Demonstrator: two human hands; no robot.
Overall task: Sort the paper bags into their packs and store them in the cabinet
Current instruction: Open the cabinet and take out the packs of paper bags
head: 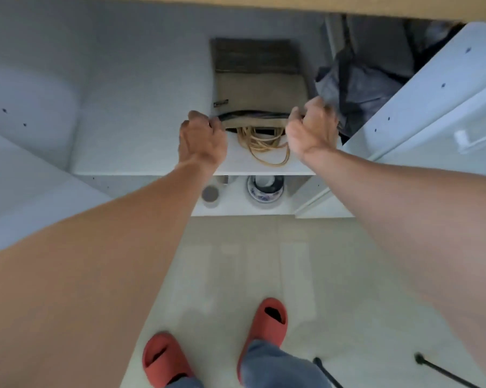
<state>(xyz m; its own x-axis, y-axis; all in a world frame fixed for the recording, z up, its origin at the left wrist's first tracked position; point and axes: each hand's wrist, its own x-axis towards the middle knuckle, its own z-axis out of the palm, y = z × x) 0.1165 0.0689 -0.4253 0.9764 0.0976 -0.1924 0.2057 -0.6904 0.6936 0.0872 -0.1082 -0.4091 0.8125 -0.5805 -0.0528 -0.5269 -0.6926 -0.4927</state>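
A flat stack of brown paper bags (260, 88) lies on the white cabinet shelf (141, 141), its tan cord handles (264, 145) spilling toward the shelf's front edge. My left hand (201, 138) grips the stack's near left corner. My right hand (311, 128) grips the near right corner. Both arms are stretched forward into the open cabinet.
A crumpled dark grey bag (356, 91) sits right of the stack. The open white cabinet door (432, 96) stands at the right. On the lower shelf are a blue-and-white bowl (265, 189) and a small round jar (210, 195). Red slippers (265, 326) stand on the pale floor.
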